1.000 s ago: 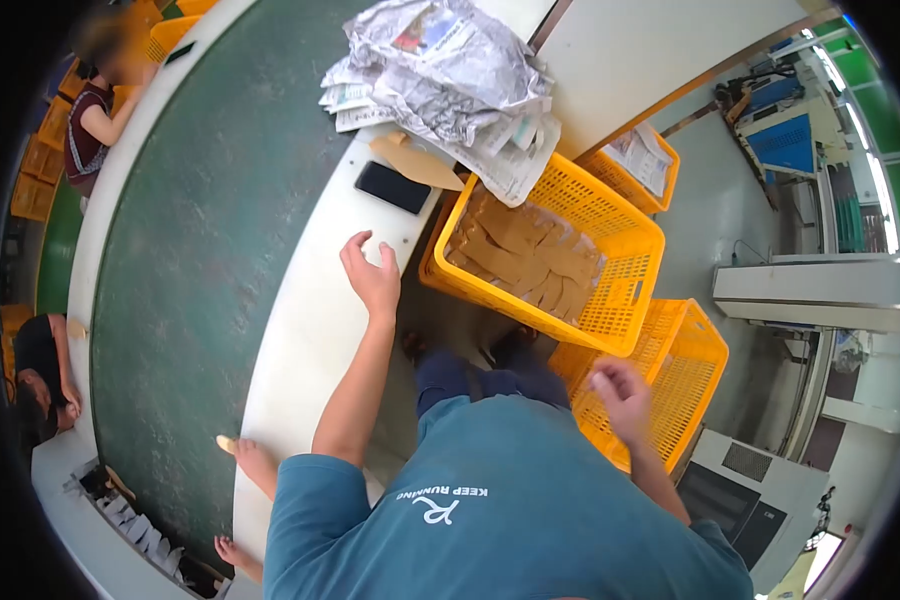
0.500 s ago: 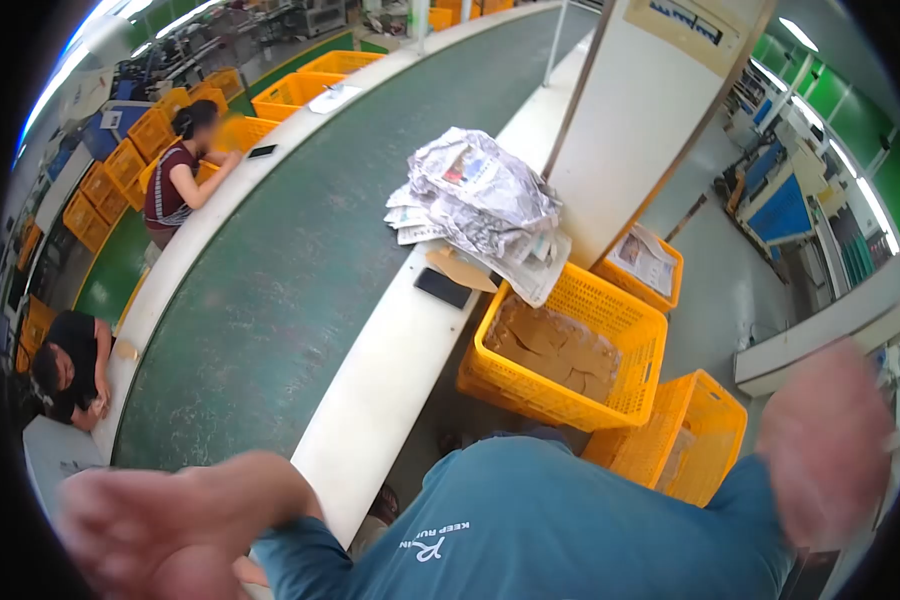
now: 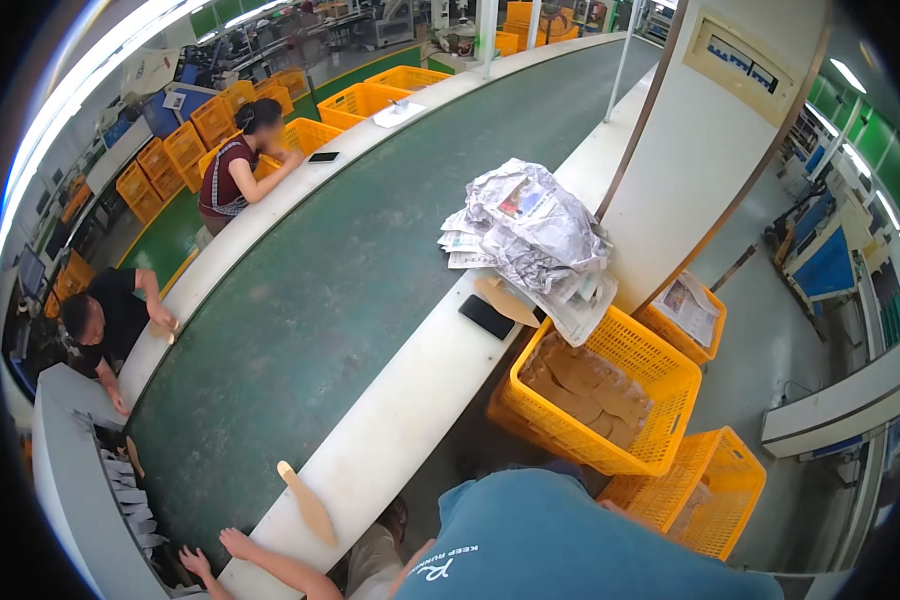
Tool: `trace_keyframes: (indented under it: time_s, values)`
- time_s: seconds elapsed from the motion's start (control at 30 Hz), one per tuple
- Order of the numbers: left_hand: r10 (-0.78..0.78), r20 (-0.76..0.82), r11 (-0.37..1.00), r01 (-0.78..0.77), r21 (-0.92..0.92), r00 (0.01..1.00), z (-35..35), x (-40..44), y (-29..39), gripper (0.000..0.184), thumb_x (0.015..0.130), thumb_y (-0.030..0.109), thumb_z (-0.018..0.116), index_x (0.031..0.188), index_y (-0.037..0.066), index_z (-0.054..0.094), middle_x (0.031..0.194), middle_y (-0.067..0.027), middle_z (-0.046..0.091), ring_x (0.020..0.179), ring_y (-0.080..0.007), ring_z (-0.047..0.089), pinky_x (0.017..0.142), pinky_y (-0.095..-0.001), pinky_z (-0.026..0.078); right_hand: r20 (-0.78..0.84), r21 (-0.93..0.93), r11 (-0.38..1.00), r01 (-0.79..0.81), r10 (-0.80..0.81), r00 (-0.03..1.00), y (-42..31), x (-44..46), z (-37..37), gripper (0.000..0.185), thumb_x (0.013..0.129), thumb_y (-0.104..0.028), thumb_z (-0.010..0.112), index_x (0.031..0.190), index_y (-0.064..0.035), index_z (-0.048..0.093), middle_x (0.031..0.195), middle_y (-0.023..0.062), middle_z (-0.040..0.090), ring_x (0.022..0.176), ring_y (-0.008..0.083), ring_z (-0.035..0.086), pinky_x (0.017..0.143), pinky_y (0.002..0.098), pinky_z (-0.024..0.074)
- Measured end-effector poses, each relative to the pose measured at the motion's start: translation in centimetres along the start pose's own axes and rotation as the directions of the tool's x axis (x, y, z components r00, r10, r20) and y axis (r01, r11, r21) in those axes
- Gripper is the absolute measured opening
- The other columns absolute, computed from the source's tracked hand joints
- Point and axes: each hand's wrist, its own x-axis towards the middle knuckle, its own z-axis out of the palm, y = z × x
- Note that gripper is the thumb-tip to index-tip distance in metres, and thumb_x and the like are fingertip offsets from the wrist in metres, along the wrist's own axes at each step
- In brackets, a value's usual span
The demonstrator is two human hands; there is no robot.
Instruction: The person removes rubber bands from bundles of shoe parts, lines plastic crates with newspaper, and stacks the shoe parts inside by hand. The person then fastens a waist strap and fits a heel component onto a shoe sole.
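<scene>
Neither of my hands shows. Past the edge of my teal shirt (image 3: 530, 540) only slivers of bare skin show, at its left and right sides. Nearest to my left side lies a tan sole-shaped piece (image 3: 308, 505) on the white ledge (image 3: 390, 400). A second tan piece (image 3: 505, 299) rests beside a black phone (image 3: 486, 317), close to a heap of crumpled newspaper (image 3: 540, 225). In front of me a yellow crate (image 3: 670, 385) holds several flat brown pieces (image 3: 585, 380).
A co-worker's hands (image 3: 238, 543) reach over the green belt (image 3: 270, 330) at lower left. Across it, one person (image 3: 120, 315) handles a small tan piece and another (image 3: 235, 180) leans on the ledge. A pillar (image 3: 715, 150) and more crates (image 3: 735, 490) stand right.
My two raised, blurred hands have dropped out of view. The camera view has shifted, showing more of the lower-left belt, the tan piece and a co-worker's hands. The person in black has reached out along the ledge.
</scene>
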Motion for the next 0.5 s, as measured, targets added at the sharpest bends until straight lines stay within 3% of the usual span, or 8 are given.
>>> trace_keyframes:
  time_s: [0.3, 0.5]
  values:
    - [-0.070, -0.347, 0.976, 0.137, 0.171, 0.935, -7.6, -5.7, 5.6, 0.028, 0.098, 0.023, 0.069, 0.115, 0.004, 0.059, 0.099, -0.0078, 0.070, 0.093, -0.0177, 0.066, 0.084, -0.0330, 0.051, -0.263, -0.142, 0.987, -0.071, 0.032, 0.964, 1.1, -2.0, 1.2, 0.042, 0.084, -0.019, 0.081, 0.120, -0.0054, 0.064, 0.111, 0.0128, 0.067, 0.103, 0.0239, 0.065, 0.089, 0.0379, 0.0537]
    - [-0.132, -0.445, 0.936, 0.259, 0.239, 0.886, -11.3, -9.1, 7.5, 0.028, 0.096, 0.020, 0.070, 0.114, 0.004, 0.058, 0.096, -0.0115, 0.070, 0.093, -0.0224, 0.068, 0.082, -0.0355, 0.052, -0.345, -0.164, 0.966, -0.199, 0.133, 0.929, 4.3, -3.4, 2.5, 0.037, 0.083, -0.017, 0.081, 0.114, -0.0057, 0.064, 0.106, 0.0129, 0.067, 0.098, 0.0242, 0.065, 0.086, 0.0372, 0.0533]
